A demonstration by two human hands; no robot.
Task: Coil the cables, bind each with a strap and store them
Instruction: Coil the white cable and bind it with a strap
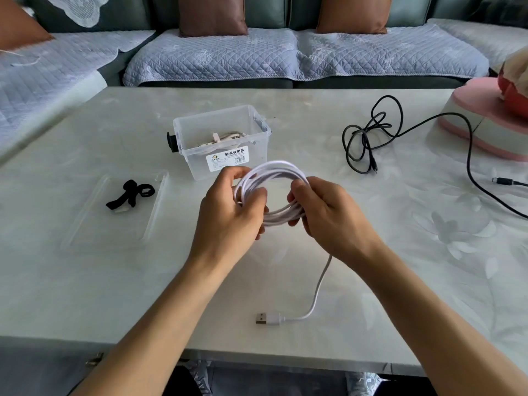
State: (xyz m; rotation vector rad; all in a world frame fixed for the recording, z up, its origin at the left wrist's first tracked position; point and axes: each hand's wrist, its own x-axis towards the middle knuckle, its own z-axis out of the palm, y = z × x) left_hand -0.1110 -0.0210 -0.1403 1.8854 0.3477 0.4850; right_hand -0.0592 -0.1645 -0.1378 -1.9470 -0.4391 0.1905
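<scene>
My hands (228, 207) (328, 212) gripped the nearly coiled white cable (274, 192), straps (130, 194) left and black cable (368, 138) right both untouched

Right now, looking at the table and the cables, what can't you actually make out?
All in the head view:
- White cable: its far end is hidden under the left hand and right hand.
- Storage box: frosted walls blur the pale cable inside, so no strap is discernible.
- Black straps: overlapping, count unclear.
- Long black cable: runs off the right edge.
- Box label: fine print too small.
</scene>
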